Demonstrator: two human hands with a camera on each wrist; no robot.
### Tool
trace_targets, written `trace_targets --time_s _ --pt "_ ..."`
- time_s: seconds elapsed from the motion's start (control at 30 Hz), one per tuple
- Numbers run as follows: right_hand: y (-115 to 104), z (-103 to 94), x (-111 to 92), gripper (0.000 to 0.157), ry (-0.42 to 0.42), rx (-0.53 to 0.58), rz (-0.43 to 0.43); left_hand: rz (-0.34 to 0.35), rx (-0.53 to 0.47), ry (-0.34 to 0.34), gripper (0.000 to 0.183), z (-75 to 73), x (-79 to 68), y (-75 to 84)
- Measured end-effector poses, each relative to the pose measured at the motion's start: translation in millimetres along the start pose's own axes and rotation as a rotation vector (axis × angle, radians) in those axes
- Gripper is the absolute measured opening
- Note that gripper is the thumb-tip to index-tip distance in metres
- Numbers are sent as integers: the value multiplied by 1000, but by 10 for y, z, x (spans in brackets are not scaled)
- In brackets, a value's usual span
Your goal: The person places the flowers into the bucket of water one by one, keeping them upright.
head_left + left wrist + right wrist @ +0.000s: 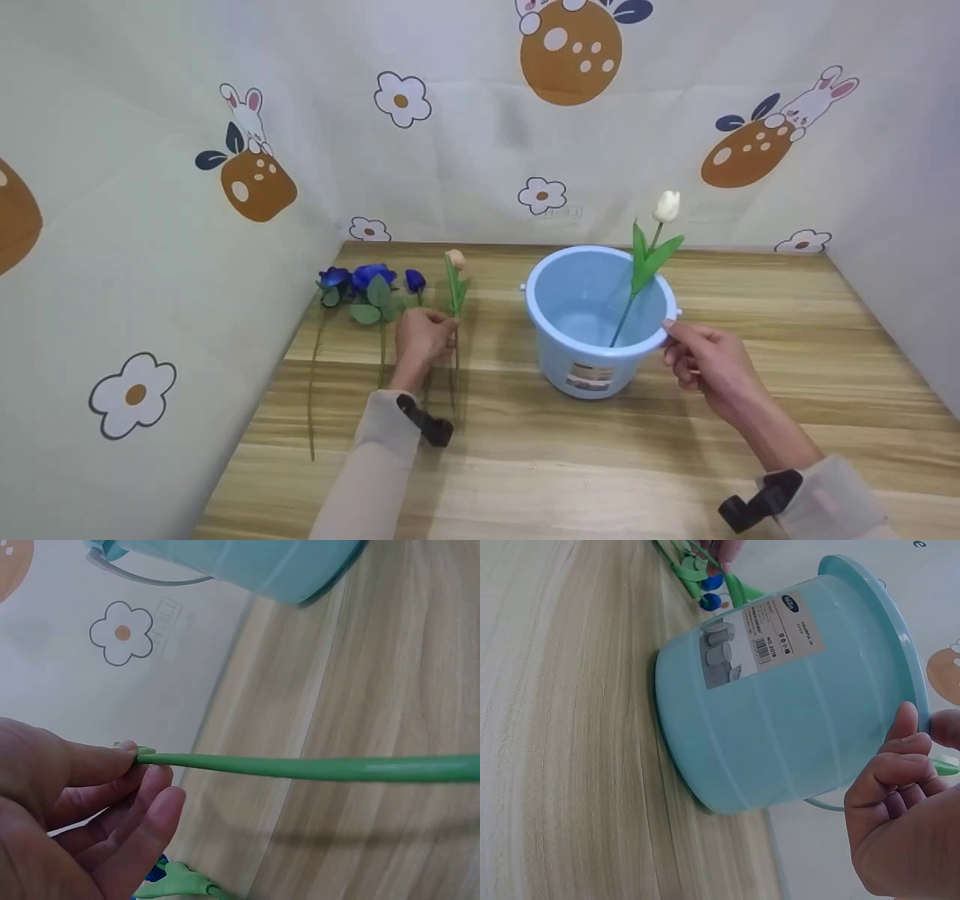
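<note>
Head: probably peach tulip near bucket

And here's the peach tulip, bloom pointing away from the person, green stem pinched in the left hand! Across, the light-blue bucket stands upright, rim gripped by the right hand; a white tulip leans inside, bloom above the rim. Three blue flowers lie leftmost.

Soft lt, pale glare on table, blurry stem shadow, wrist pics dimmer
</note>
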State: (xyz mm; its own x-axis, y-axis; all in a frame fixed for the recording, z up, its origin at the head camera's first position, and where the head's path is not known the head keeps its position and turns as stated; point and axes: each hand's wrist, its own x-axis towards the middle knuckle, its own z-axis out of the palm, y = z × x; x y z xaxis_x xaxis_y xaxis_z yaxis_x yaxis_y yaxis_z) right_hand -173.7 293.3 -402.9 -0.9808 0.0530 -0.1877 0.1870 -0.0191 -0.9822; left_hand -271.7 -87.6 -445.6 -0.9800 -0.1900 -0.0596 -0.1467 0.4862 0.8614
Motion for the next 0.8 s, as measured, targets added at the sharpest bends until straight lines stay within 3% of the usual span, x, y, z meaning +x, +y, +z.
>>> trace_targets --time_s 0.3,0.57,0.8 --pt "2 2 -7 35 0 15 3 -1 -52 -24 17 -11 -27 55" --pt "0 5 -7 35 2 23 7 -4 -216 -48 21 -19 -60 150" --pt "-1 8 -6 35 4 15 12 93 -356 -50 18 -11 -118 370"
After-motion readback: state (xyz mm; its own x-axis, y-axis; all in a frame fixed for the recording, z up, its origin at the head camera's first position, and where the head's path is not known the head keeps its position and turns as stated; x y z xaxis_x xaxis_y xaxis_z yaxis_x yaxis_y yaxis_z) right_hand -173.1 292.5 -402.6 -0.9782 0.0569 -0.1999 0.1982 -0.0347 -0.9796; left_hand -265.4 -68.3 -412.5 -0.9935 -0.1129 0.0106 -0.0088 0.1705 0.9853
